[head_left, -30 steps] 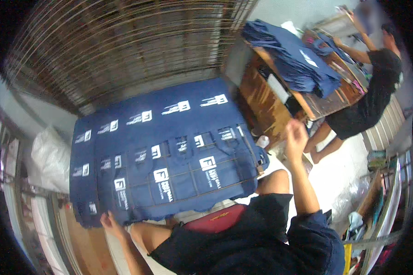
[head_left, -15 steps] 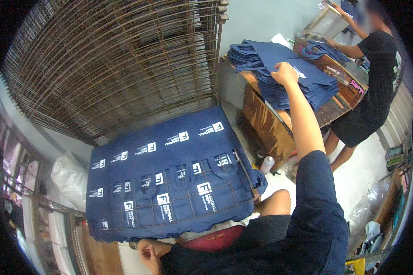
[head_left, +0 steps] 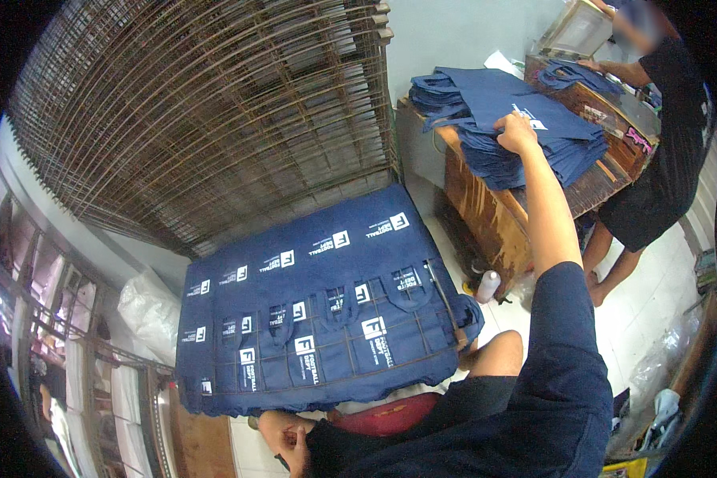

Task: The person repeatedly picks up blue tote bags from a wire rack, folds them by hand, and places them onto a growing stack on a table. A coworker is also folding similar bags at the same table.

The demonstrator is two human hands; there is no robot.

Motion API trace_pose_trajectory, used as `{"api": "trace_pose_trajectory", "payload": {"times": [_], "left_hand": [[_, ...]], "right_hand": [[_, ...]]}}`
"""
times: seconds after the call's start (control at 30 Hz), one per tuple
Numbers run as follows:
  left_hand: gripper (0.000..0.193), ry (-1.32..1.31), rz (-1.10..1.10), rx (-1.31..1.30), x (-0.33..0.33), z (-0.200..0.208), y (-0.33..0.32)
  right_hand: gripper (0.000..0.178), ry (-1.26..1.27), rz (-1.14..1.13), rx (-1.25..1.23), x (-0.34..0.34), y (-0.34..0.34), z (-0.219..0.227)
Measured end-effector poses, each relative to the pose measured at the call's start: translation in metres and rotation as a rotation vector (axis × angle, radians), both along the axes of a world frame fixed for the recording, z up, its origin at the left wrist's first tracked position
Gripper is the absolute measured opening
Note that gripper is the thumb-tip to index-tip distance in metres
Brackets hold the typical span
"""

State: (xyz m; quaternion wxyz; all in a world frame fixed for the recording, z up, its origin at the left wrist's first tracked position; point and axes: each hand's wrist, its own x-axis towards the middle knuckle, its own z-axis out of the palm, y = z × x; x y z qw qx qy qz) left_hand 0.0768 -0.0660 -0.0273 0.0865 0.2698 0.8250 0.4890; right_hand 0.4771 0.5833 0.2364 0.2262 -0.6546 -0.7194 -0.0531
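At the upper right my right hand (head_left: 517, 133) reaches to a stack of navy cloth bags (head_left: 486, 88) with white prints and loop handles. Its fingers are closed at the near edge of the top bag and appear to pinch it. My left hand (head_left: 296, 451) is low at the bottom, next to my lap, its fingers curled. Whatever is in them, if anything, cannot be made out. Before me printed navy bags (head_left: 295, 271) lie spread in rows on a wire rack (head_left: 344, 356), their handle loops lying over the wires.
Raised wire racks (head_left: 215, 103) lean in a tall bank behind the spread bags. The stack rests on a wooden table (head_left: 486, 215), where a person in black (head_left: 669, 119) works at the far side. A white bottle (head_left: 488, 285) stands on the floor; a plastic sack (head_left: 147, 315) lies left.
My right hand has come down onto the bag stack's near edge. The view has shifted, so the scene sits further right and lower. The other person's arms have moved.
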Motion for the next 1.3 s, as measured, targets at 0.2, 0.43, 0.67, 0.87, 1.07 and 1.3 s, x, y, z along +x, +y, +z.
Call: {"api": "trace_pose_trajectory", "payload": {"times": [0.2,0.43,0.67,0.87,1.07,1.3], "left_hand": [[0.02,-0.169,-0.114,0.102,0.011,-0.005,0.007],[0.018,-0.251,-0.18,0.104,0.027,0.0,0.017],[0.019,-0.273,-0.213,0.135,0.036,0.006,0.037],[0.02,-0.331,-0.24,0.11,0.045,-0.001,0.035],[0.022,-0.319,-0.23,-0.017,0.055,0.028,0.036],[0.024,-0.33,-0.381,0.085,0.055,0.034,0.066]], "right_hand": [[0.024,0.087,0.186,0.095,0.006,0.021,-0.015],[0.018,0.252,0.299,0.138,0.016,-0.006,0.015],[0.024,0.334,0.316,0.058,0.029,-0.01,0.022],[0.029,0.116,0.294,0.282,-0.038,-0.021,0.034],[0.046,-0.586,0.182,0.006,-0.127,-0.002,-0.002],[0.047,-0.349,0.419,0.543,-0.103,-0.036,0.039]]}}
